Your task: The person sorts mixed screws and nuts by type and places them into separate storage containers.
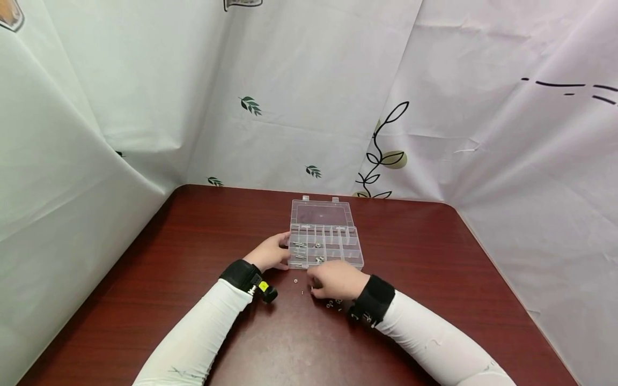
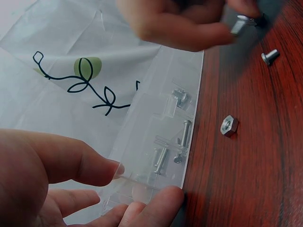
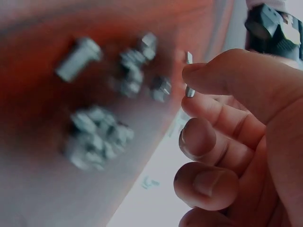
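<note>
Between the thumb and index finger of my right hand [image 1: 340, 280] a small metal screw [image 3: 190, 91] is pinched, just in front of a clear plastic compartment box [image 1: 351, 255]. My left hand [image 1: 266, 253] holds the box by its left end, the thumb and fingers set around the corner in the left wrist view. The box lies with its lid [image 1: 321, 214] folded back. Inside, long bolts [image 2: 162, 161] and shorter bolts [image 2: 179, 96] sit in separate compartments at the left and middle.
On the dark red table [image 1: 232, 214], a single hex nut [image 2: 229, 126] and a short bolt [image 2: 270, 56] lie in front of the box. A blurred pile of small hardware [image 3: 97, 137] and several loose pieces lie under the right wrist. White printed cloth [image 1: 299, 107] hangs around the table.
</note>
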Action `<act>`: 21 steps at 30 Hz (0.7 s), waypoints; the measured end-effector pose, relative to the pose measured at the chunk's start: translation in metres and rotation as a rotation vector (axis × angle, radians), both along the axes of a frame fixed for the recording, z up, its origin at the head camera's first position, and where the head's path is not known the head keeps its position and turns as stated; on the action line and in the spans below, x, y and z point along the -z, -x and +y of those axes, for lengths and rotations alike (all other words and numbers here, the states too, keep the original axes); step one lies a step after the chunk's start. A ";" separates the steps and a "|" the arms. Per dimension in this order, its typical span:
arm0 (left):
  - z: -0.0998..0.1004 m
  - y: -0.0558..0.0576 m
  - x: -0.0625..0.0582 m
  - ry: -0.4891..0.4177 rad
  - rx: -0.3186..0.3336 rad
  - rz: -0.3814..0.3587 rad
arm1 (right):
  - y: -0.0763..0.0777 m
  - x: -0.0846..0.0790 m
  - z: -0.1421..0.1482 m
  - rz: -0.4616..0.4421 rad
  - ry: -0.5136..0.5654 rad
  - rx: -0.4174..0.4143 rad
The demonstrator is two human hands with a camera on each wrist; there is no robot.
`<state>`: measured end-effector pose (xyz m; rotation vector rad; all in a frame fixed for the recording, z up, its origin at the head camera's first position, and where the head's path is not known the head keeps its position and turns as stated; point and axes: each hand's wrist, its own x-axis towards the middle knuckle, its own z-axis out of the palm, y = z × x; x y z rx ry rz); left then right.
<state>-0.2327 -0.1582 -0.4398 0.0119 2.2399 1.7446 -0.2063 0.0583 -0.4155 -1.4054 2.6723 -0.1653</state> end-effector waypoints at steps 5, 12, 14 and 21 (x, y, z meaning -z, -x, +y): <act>0.001 0.000 0.000 0.007 0.002 0.003 | 0.009 -0.012 0.004 0.003 0.050 0.093; 0.001 -0.001 0.000 0.022 0.003 0.010 | 0.025 -0.020 0.009 -0.013 0.192 0.196; 0.001 -0.001 0.000 0.029 0.005 0.011 | 0.029 -0.020 0.010 -0.038 0.232 0.225; 0.000 0.003 0.000 0.030 0.020 0.004 | 0.040 -0.012 0.011 -0.098 0.280 0.327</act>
